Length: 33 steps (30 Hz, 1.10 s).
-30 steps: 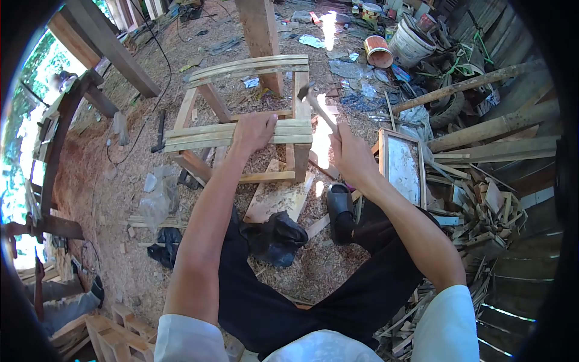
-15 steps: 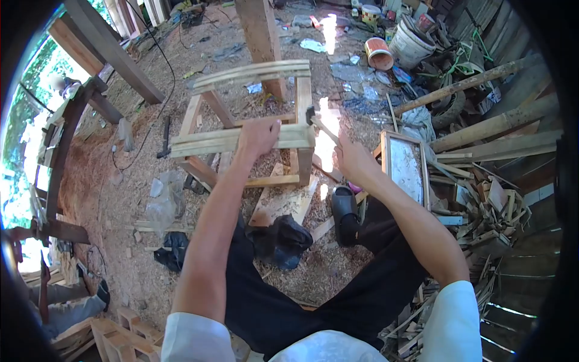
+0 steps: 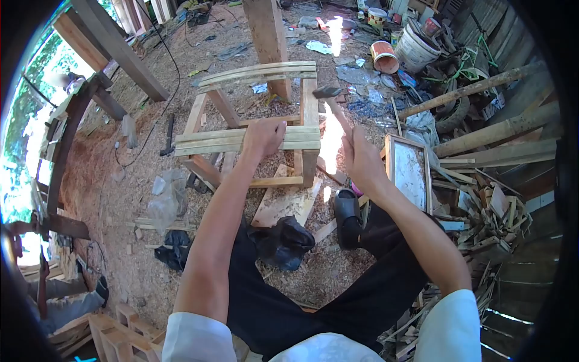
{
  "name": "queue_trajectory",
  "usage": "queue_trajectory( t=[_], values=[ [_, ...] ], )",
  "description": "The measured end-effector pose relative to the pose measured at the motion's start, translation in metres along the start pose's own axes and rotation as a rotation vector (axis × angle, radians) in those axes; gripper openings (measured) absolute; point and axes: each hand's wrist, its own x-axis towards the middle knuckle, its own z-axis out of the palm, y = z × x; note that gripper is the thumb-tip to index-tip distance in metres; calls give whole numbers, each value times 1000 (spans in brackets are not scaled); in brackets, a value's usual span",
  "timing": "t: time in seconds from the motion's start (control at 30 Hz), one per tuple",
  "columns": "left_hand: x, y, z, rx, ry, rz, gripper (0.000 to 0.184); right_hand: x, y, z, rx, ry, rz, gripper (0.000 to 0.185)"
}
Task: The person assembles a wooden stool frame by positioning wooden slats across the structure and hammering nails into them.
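A small wooden stool frame (image 3: 283, 138) stands on the ground in front of me, with slatted rails along its front and back. My left hand (image 3: 264, 137) is wrapped over the front slatted rail, close to its middle. In my right hand (image 3: 365, 161) is the wooden handle of a hammer (image 3: 341, 114). The hammer's dark head is in the air just right of the frame's right side, apart from the wood. Beneath the frame lies a pale board (image 3: 280, 205), and a black plastic bag (image 3: 283, 242) sits between my legs.
Wood shavings and scraps cover the ground. A thick post (image 3: 265, 36) rises behind the frame. To the right are a framed panel (image 3: 410, 169), poles (image 3: 470, 90) and a scrap wood pile (image 3: 491, 208). Buckets (image 3: 384, 57) stand farther back. Another person's leg (image 3: 72, 304) shows at lower left.
The hammer head has lifted away from the frame's front right corner, and my right hand has turned with it. My left hand keeps its place on the rail. The view has shifted slightly.
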Motion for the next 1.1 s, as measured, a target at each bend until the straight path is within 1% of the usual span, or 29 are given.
queue_trajectory(
  t=[0.03,0.07,0.1,0.13,0.17,0.23,0.33,0.37,0.4,0.43,0.47,0.5,0.57,0.6,0.63,0.67,0.7,0.73,0.77,0.83,0.87,0.9,0.97,1.03,1.1],
  values=[
    [0,2,0,-11,-9,-12,35,-5,12,7,2,4,11,23],
    [-1,4,4,-13,-7,1,35,-6,30,13,-123,-122,15,21],
    [-2,5,5,-27,52,21,34,1,25,8,-249,-243,7,20],
    [2,3,4,-36,109,44,34,8,20,3,-250,-224,-1,20],
    [5,-3,4,-32,116,46,34,12,15,0,-204,-186,16,20],
    [2,0,1,14,32,59,32,13,-2,-10,-120,-136,58,22],
    [0,5,-1,24,9,3,34,5,3,-1,-53,-112,86,24],
    [-2,6,1,23,7,16,34,-1,17,4,-55,-101,93,24],
    [-3,3,6,0,54,36,35,-1,39,11,-128,-164,71,23],
    [1,2,3,-17,101,58,36,5,37,9,-199,-223,49,22],
    [5,-2,1,-12,108,71,36,8,38,4,-165,-235,83,22],
    [3,-3,2,21,79,54,36,7,23,-4,-167,-233,86,22],
    [2,0,6,47,38,41,37,6,-3,-10,-20,5,109,24],
    [2,3,3,10,31,4,37,3,-5,-7,-1,15,139,26],
    [-1,5,1,-24,20,-30,37,-3,12,3,4,14,152,26],
    [-5,3,6,-21,11,-18,37,-6,41,19,-59,-116,104,27],
    [-5,-1,11,-18,58,23,38,-1,55,24,-130,-236,38,27],
    [2,-3,8,-11,110,66,39,1,41,14,-145,-253,99,28],
    [7,-7,7,-8,118,72,39,5,28,6,-147,-244,93,28],
    [5,-9,12,24,63,68,39,5,1,-7,-17,-86,113,21],
    [3,-7,10,30,78,97,39,3,-17,-15,10,-59,140,28],
    [0,-5,9,24,71,85,39,0,-3,-7,8,-73,144,28],
    [2,-2,5,-12,-3,2,38,-4,37,16,-145,-340,107,32],
    [8,-6,8,32,11,2,40,-1,24,11,-185,-283,125,34],
    [4,-4,7,25,9,21,39,3,-3,-5,-53,-217,148,32]
  ],
)
